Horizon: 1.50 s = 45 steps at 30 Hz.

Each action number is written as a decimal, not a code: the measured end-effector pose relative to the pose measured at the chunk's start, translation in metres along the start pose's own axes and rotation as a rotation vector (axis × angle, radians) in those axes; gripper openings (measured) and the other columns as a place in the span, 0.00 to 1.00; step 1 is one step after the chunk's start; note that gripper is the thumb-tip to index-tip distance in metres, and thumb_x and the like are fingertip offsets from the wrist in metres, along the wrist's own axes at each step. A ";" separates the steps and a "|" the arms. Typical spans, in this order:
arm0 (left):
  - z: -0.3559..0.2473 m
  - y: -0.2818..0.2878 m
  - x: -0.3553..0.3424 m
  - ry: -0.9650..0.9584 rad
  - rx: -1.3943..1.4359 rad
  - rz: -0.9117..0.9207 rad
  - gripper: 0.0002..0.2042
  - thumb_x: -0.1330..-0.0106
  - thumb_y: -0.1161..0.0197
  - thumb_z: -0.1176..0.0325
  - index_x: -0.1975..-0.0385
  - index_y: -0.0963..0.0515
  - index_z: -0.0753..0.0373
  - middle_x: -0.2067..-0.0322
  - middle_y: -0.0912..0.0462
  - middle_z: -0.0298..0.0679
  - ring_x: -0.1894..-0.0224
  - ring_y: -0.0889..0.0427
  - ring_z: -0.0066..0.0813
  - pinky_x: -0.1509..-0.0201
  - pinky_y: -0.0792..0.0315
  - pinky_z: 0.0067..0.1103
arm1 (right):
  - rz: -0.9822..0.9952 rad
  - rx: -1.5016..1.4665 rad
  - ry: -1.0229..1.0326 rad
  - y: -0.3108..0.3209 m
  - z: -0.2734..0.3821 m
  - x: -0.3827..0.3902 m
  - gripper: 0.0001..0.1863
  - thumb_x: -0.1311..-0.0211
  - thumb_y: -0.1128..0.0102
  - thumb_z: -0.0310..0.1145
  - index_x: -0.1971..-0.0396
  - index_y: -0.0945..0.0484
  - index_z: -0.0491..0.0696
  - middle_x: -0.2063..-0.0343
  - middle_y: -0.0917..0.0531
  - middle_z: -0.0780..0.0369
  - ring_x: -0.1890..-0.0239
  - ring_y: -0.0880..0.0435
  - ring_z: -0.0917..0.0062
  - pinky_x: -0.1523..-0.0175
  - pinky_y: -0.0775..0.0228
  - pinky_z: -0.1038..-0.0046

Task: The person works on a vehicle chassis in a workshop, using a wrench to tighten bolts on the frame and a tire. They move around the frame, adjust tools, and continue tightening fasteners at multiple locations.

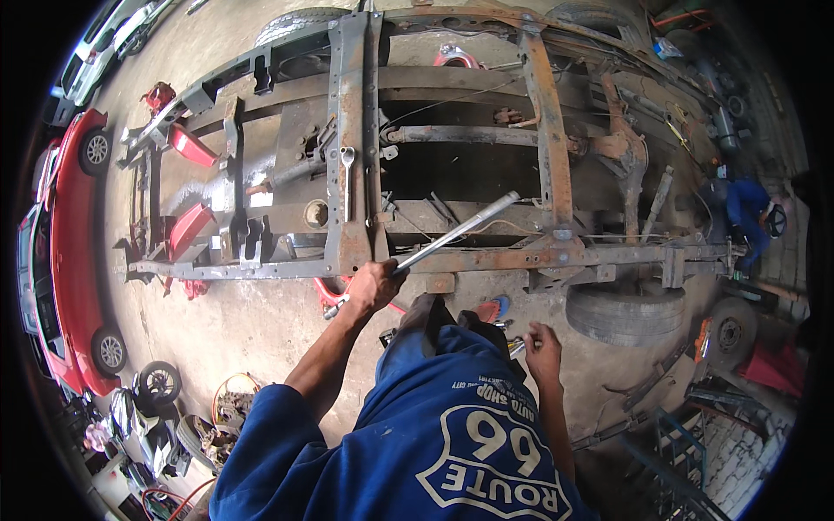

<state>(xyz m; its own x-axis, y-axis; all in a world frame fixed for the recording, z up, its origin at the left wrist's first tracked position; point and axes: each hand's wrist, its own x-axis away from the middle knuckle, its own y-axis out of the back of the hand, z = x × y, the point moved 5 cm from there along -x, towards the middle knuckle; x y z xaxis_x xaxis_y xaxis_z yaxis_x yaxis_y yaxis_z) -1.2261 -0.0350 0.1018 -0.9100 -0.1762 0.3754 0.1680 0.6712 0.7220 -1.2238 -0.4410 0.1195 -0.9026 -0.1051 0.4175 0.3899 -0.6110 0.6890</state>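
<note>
My left hand [375, 286] is closed around a long silver socket wrench bar [460, 227]. Its socket end juts out below my fist, and its thicker end slants up to the right over a rusty vehicle chassis frame [486, 260]. On the frame's wide crossmember [350, 104] lies a ratchet wrench [348, 184], apart from both hands. Low by my right side, my right hand [543, 352] has its fingers curled. Shiny metal pieces [516, 346] show just beside it, but what the fingers hold, if anything, cannot be made out.
Under the chassis's near rail lies a tire [625, 314]. Red brackets [189, 227] stick out at its left end. A red car [78, 252] is parked at far left, with motorcycle parts [143, 430] below it. A person in blue [745, 217] is at the right end.
</note>
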 end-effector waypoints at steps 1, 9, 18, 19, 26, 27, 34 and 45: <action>-0.015 0.002 -0.001 -0.098 -0.057 0.034 0.14 0.36 0.39 0.57 0.71 0.22 0.63 0.77 0.19 0.53 0.71 0.17 0.54 0.68 0.24 0.41 | -0.046 0.036 0.173 0.010 0.044 -0.014 0.20 0.42 0.34 0.33 0.49 0.23 0.46 0.56 0.20 0.53 0.56 0.19 0.60 0.46 0.28 0.63; -0.102 -0.029 0.009 -0.612 -0.162 0.289 0.10 0.47 0.38 0.65 0.66 0.23 0.57 0.67 0.17 0.42 0.59 0.17 0.44 0.58 0.24 0.39 | 0.730 0.246 0.196 -0.024 0.177 -0.039 0.22 0.39 0.36 0.39 0.48 0.26 0.46 0.61 0.18 0.50 0.56 0.19 0.51 0.48 0.30 0.58; 0.009 -0.006 0.024 0.584 0.804 -0.707 0.27 0.34 0.38 0.53 0.41 0.31 0.64 0.58 0.23 0.51 0.51 0.20 0.46 0.44 0.26 0.37 | 0.725 0.200 0.107 -0.036 0.155 -0.024 0.14 0.32 0.44 0.39 0.56 0.26 0.43 0.67 0.19 0.43 0.60 0.19 0.45 0.55 0.30 0.53; 0.015 -0.024 0.016 0.629 1.268 -0.616 0.27 0.32 0.41 0.51 0.42 0.32 0.66 0.63 0.22 0.47 0.58 0.18 0.42 0.54 0.23 0.35 | 0.744 0.188 0.139 -0.037 0.161 -0.024 0.14 0.32 0.44 0.39 0.56 0.26 0.43 0.67 0.19 0.43 0.60 0.20 0.45 0.55 0.30 0.53; 0.043 -0.047 -0.030 0.652 1.772 -0.650 0.16 0.26 0.48 0.63 0.50 0.28 0.71 0.82 0.36 0.32 0.85 0.32 0.24 0.75 0.21 0.29 | 0.723 0.342 0.291 -0.054 0.200 -0.021 0.14 0.31 0.46 0.39 0.58 0.31 0.43 0.75 0.20 0.41 0.68 0.19 0.41 0.64 0.28 0.49; 0.043 -0.051 -0.030 0.682 1.807 -0.626 0.16 0.26 0.49 0.63 0.50 0.28 0.71 0.82 0.37 0.32 0.85 0.32 0.24 0.75 0.21 0.29 | 0.713 0.371 0.282 -0.051 0.201 -0.019 0.13 0.30 0.46 0.38 0.59 0.31 0.43 0.75 0.20 0.41 0.68 0.19 0.41 0.64 0.28 0.49; 0.032 -0.054 -0.041 0.732 1.826 -0.486 0.13 0.26 0.49 0.67 0.50 0.27 0.69 0.81 0.39 0.30 0.84 0.36 0.22 0.65 0.18 0.32 | 0.680 0.336 0.243 -0.027 0.213 -0.010 0.13 0.31 0.47 0.37 0.61 0.32 0.41 0.73 0.19 0.41 0.65 0.18 0.43 0.61 0.27 0.50; 0.006 -0.036 -0.060 0.551 1.701 -0.245 0.14 0.29 0.42 0.62 0.52 0.25 0.66 0.81 0.41 0.28 0.81 0.37 0.19 0.64 0.22 0.28 | 0.561 0.189 0.266 -0.026 0.195 -0.008 0.15 0.30 0.46 0.42 0.61 0.29 0.43 0.73 0.18 0.44 0.66 0.17 0.46 0.63 0.27 0.52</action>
<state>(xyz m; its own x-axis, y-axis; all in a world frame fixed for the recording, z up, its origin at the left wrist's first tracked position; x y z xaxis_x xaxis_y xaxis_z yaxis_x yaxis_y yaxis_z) -1.1795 -0.0440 0.0500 -0.5751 -0.3300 0.7486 -0.7907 0.4589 -0.4052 -1.1914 -0.2717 0.2140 -0.5573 -0.5742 0.5998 0.8189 -0.2608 0.5112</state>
